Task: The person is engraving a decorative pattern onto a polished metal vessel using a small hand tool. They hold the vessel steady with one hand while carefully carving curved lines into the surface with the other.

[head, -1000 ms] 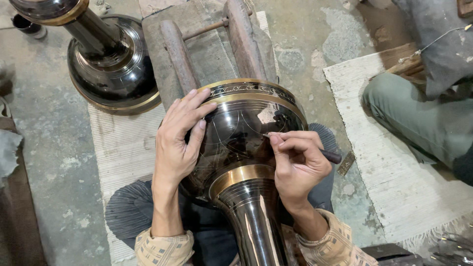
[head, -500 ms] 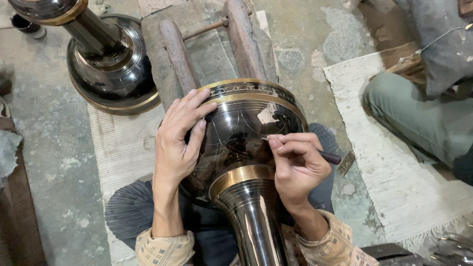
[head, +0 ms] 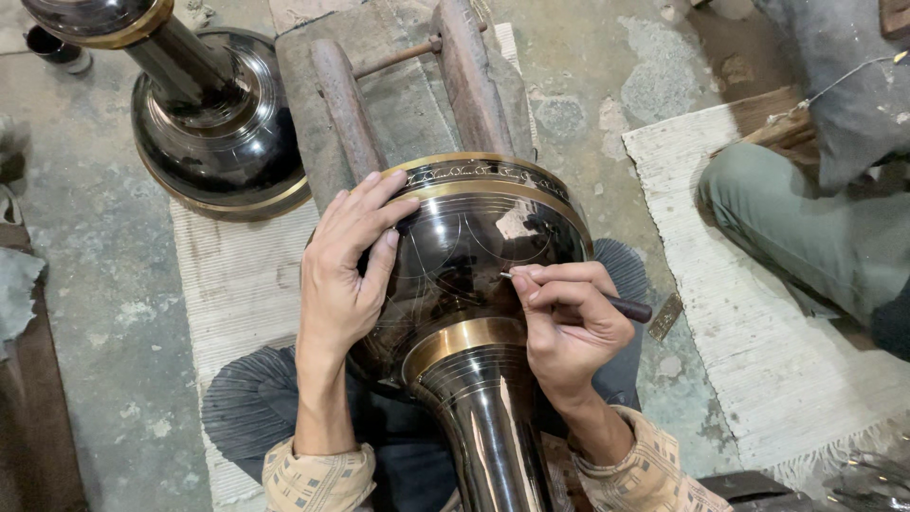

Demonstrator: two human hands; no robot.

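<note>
Left of the black vase (head: 474,275), a second dark vessel (head: 213,123) with a brass band, standing on a pale woven mat (head: 237,284) over rough concrete floor (head: 95,265). Left hand (head: 346,270) spread flat against the vase's left shoulder, fingers apart and reaching up to the brass rim, pressing rather than clasping. The vase itself lying tilted across the lap, centre of the view, its wide mouth pointing away and its narrow neck running down toward the bottom edge; glossy black body with fine scratched curves, an engraved brass rim at the top, a brass collar where bowl meets neck. Above the vase, a worn wooden stand (head: 408,104) with two rails. Right hand (head: 569,322) resting on the vase's right flank, fingers pinched together on a thin dark engraving tool (head: 607,301), its tip touching the black surface. Further right of the vase, another woven mat (head: 758,313) and a seated person's green-trousered leg (head: 796,228).
</note>
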